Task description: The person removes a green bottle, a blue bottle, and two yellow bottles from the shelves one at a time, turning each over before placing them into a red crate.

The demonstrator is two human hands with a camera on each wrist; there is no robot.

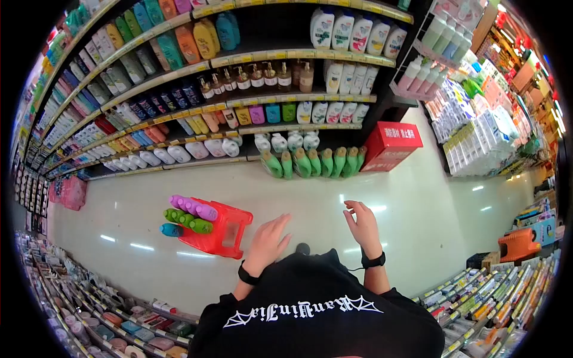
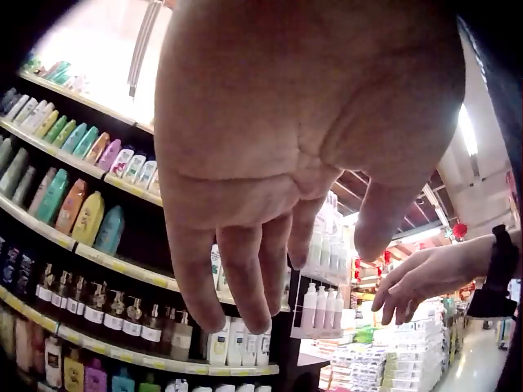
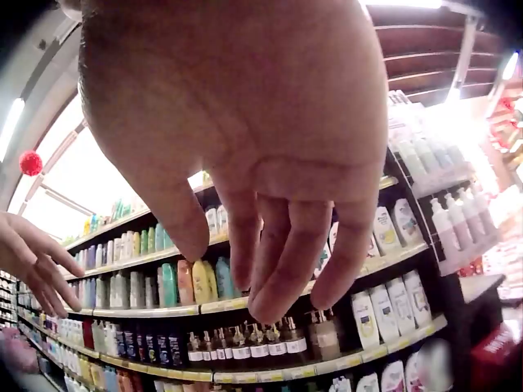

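Both hands hang in front of the body over the aisle floor, holding nothing. The left hand (image 1: 268, 241) has its fingers extended and the thumb apart, just right of a red plastic stool (image 1: 231, 230). On that stool stand several purple bottles (image 1: 194, 207), several green bottles (image 1: 188, 220) and one blue bottle (image 1: 171, 230). Farther right, the right hand (image 1: 363, 227) is held out with loosely bent fingers and touches nothing. In the left wrist view the palm (image 2: 278, 114) fills the top, fingers pointing down before the shelves. The right wrist view likewise shows a bare palm (image 3: 237, 98).
Ahead stands a long shelf unit (image 1: 239, 107) of shampoo and pump bottles. Green jugs (image 1: 310, 163) line the floor beside a red box (image 1: 391, 146). Packaged goods (image 1: 477, 140) are stacked at right. Lower shelves (image 1: 477, 310) flank the body, with an orange stool (image 1: 519, 244) nearby.
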